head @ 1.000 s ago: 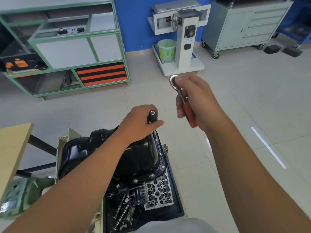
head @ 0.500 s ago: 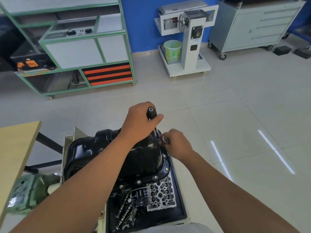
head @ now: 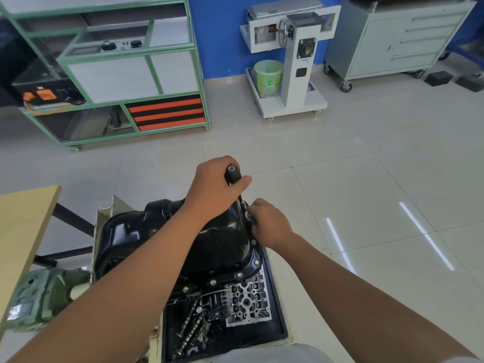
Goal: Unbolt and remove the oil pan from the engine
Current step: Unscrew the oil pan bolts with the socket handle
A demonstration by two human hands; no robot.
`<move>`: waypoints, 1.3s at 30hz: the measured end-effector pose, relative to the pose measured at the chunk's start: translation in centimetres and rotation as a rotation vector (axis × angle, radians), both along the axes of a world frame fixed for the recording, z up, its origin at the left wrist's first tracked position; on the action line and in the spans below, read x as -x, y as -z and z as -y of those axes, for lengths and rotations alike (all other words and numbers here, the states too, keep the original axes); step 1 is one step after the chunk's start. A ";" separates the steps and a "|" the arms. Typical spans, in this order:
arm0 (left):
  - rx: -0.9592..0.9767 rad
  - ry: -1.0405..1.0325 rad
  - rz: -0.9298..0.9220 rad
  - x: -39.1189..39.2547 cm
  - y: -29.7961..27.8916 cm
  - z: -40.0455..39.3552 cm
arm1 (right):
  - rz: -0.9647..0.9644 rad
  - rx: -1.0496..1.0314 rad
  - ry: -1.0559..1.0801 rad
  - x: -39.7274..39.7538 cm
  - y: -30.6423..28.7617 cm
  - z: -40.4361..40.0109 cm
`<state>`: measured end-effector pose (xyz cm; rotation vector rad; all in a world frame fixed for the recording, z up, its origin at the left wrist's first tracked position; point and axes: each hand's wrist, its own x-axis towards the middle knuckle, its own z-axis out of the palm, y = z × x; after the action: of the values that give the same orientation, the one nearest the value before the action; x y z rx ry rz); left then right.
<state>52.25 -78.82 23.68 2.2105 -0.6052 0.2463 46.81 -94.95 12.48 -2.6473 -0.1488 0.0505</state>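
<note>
Two hands are working one flange bolt on the far right of the pan.
Your left hand (head: 217, 189) is gripping the driver (head: 234, 174); your right hand (head: 269, 224) is curling round the ratchet (head: 248, 215) at its shaft. The pan (head: 167, 237) is sitting bolted on the engine. Next, I judge, you'll be turning it out. The tray (head: 275, 297) is holding loose parts.

Pale glossy floor tiles (head: 340, 179) fill the frame, reflecting two light streaks at right. A blue wall (head: 220, 35) runs along the top, with a green-framed shelving unit (head: 117, 74) upper left and a grey drawer cabinet (head: 392, 40) upper right
</note>
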 end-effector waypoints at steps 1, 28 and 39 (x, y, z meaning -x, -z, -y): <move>0.000 -0.002 0.001 0.0 0.0 0.0 | 0.008 -0.027 0.015 0.0 0.0 0.1; 0.009 -0.016 -0.022 0.1 -0.4 0.1 | 0.036 0.017 -0.056 -0.9 0.5 1.1; 0.109 0.011 -0.133 0.0 -0.8 -0.3 | -0.114 -0.728 0.548 0.1 1.4 -0.1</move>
<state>52.23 -78.53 24.44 2.0989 -0.5183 0.1229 46.67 -94.85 11.05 -1.8731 0.5040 -0.0319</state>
